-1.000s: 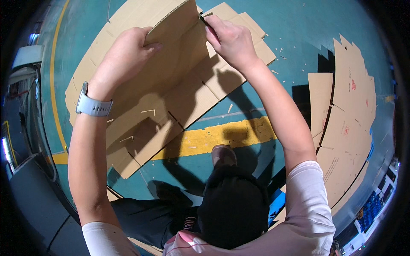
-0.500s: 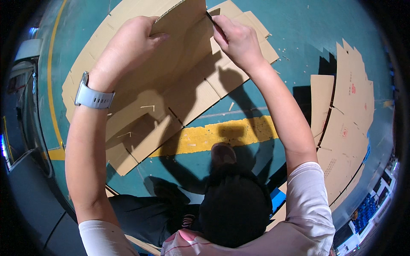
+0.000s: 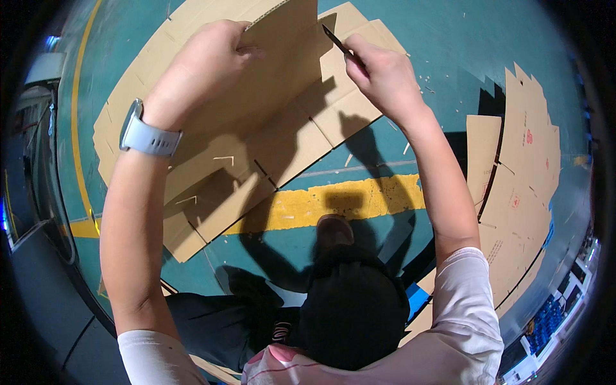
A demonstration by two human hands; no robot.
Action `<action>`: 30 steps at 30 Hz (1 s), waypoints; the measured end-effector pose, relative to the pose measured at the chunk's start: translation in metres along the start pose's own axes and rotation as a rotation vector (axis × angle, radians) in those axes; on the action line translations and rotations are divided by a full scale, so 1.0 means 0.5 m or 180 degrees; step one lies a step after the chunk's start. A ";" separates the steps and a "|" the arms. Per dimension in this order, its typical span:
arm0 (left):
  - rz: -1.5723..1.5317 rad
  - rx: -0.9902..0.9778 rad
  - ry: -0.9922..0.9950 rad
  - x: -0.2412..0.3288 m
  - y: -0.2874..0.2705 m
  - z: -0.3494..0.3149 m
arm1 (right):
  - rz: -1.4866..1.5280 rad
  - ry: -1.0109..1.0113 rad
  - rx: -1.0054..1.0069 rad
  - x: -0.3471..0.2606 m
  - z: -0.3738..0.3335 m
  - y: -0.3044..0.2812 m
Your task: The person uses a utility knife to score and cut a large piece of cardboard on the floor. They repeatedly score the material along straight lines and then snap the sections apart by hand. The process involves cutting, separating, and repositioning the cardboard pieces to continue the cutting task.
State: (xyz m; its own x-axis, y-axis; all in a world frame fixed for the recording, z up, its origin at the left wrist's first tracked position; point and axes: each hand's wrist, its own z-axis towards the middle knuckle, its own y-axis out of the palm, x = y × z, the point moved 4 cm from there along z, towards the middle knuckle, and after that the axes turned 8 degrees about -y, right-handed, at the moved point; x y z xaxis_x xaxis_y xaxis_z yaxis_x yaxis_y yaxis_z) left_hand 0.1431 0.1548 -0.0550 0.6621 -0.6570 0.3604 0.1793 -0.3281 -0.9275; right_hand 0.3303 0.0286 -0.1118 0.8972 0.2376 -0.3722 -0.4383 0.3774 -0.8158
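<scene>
My shoe (image 3: pixel 333 229) stands on the yellow floor stripe (image 3: pixel 359 200). Beyond it, flat cardboard sheets (image 3: pixel 256 154) lie on the green floor. My left hand (image 3: pixel 205 64) is clamped on the top edge of an upright cardboard panel (image 3: pixel 285 58). My right hand (image 3: pixel 382 74), fingers closed around a thin dark blade (image 3: pixel 336 40), holds its tip just beside the panel's right edge.

1. The upright cardboard panel (image 3: pixel 282 58) runs out past the picture's top edge.
2. The left hand (image 3: pixel 205 61) has its fingertips hidden behind that panel.
3. The blade (image 3: pixel 335 40) shows only its thin dark tip; its handle is buried in the right hand (image 3: pixel 385 77).
4. The flat cardboard (image 3: pixel 256 154) lies partly hidden under arms and shadow.
</scene>
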 end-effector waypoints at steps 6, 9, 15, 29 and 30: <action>-0.0118 -0.0118 -0.0074 0.000 -0.002 0.000 | 0.2584 0.1448 0.1168 0.083 0.002 0.049; 0.0046 -0.0211 -0.0117 0.008 -0.008 0.001 | 0.3337 0.1926 0.1537 0.098 0.012 0.102; -0.0119 -0.0299 -0.0237 0.002 -0.004 0.005 | 0.3991 0.2234 0.1809 0.090 0.030 0.139; 0.0016 -0.0346 -0.0373 -0.002 -0.004 0.010 | 0.4313 0.2366 0.2342 0.073 0.049 0.158; 0.0051 -0.0338 -0.0401 -0.004 -0.004 0.010 | 0.4348 0.2334 0.2370 0.068 0.050 0.158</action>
State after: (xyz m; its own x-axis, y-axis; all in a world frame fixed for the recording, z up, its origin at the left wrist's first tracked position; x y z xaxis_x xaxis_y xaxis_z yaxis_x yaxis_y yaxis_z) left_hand 0.1449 0.1600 -0.0545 0.7515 -0.5747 0.3240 0.0944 -0.3925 -0.9149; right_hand 0.3250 0.0890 -0.1776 -0.3758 0.3682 -0.8504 -0.5847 0.6178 0.5259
